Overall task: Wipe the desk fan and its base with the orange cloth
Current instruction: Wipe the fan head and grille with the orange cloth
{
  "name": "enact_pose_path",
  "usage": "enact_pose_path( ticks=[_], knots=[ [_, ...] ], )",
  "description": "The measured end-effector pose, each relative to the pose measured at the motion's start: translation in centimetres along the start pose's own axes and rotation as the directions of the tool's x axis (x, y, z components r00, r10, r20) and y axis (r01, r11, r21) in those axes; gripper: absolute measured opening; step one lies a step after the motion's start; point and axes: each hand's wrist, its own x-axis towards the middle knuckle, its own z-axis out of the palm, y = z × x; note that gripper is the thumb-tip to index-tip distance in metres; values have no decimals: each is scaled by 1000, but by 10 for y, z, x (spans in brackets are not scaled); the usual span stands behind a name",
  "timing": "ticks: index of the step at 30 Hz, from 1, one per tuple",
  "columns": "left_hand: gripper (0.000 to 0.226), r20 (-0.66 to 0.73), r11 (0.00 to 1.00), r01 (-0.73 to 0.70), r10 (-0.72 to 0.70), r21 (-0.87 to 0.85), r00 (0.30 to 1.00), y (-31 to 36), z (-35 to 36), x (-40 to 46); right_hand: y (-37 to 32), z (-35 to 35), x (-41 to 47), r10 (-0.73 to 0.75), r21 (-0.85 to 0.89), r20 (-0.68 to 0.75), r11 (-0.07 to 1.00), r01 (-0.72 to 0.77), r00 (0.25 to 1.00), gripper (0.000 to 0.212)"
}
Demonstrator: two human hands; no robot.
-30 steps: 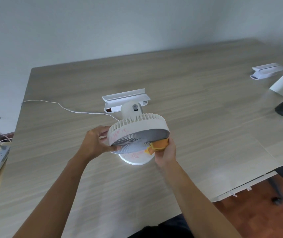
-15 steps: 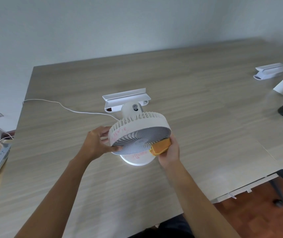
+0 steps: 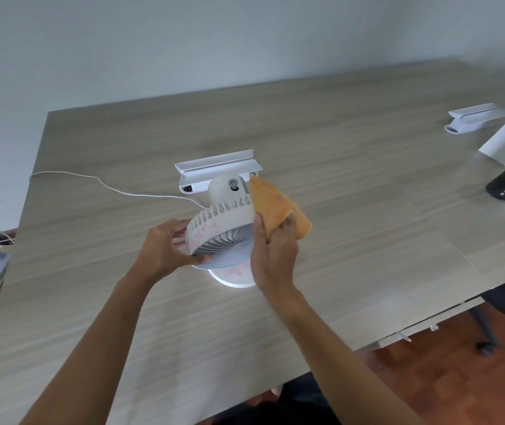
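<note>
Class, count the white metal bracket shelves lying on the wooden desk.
2: one white metal bracket shelf directly behind the fan, another near the far right edge.

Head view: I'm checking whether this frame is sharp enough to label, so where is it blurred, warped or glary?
Head view: the orange cloth and right hand are slightly motion-smeared; the desk fan is fairly sharp; the table edges bow from the wide-angle lens; lighting is soft, with no harsh glare.
</note>
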Motion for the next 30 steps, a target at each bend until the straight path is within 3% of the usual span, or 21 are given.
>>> enact_pose_path(
  ticks=[3,7,10,12,15,18,21,23,25,28,30],
  knots=[
    [80,-10,1000,19,-19,-2,1000,3,2,0,-10,12,-8,-292,-180,123,933,310,949,42],
    [77,-32,999,12,-11,33,999,6,6,-5,-16,17,-16,-380,-290,278,842,454,882,35],
    [75,-37,1000,3,-3,11,999,15,8,-11,-18,3,-11,-359,-270,337,849,454,870,53],
    [90,53,1000,-4,3,23,999,17,2,-12,-19,-17,-5,-345,-111,400,902,418,849,66],
    [103,163,999,34,-36,15,986,16,-19,-17,-16,-55,13,-335,72,369,940,333,867,56],
    [82,52,997,45,-42,-56,998,32,-31,-26,-3,-81,42,-235,-37,332,965,261,913,65],
    [61,-201,990,-72,47,-121,978,62,-19,-33,15,-96,70,-25,-149,538,981,124,843,80],
    [49,-351,980,-194,193,32,916,82,0,-36,25,-102,86,33,-188,682,973,132,730,83],
    [44,-401,940,-256,330,227,854,102,23,-38,30,-100,96,10,-170,757,969,181,653,83],
    [43,-347,851,-317,472,419,810,126,64,-33,34,-88,102,-22,-86,784,986,143,620,79],
    [45,-301,767,-243,492,594,817,132,90,-25,37,-80,105,-27,-25,772,997,73,635,67]
  ],
)
